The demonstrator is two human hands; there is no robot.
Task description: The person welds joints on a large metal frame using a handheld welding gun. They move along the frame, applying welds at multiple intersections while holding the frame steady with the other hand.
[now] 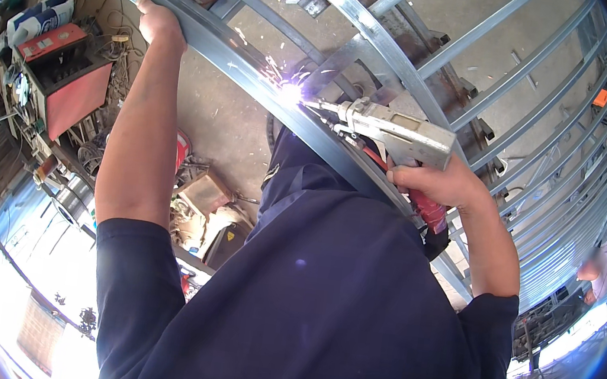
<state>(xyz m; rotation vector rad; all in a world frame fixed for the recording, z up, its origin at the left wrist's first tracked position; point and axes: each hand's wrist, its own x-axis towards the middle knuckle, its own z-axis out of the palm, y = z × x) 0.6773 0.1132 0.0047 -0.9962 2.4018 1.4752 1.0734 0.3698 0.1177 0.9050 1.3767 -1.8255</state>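
Observation:
My right hand (439, 181) is wrapped round the handle of a handheld welding gun (400, 129) with a boxy silver body. Its nozzle points left at a long galvanized steel beam (235, 66). Where the tip meets the metal, a bright white-violet glare (290, 92) throws sparks up and to the left, and it hides the joint itself. Farther up the same beam, my left hand (159, 23) grips its edge, thumb on top. The beam runs slantwise from the upper left down past my body and belongs to a frame of curved steel bars (360, 16).
At the left stands a red and black machine (69, 80) amid cables and clutter. A cardboard box (204, 192) lies below the beam. Many parallel metal bars (543, 187) fill the right side. Another person (597, 272) is at the far right edge.

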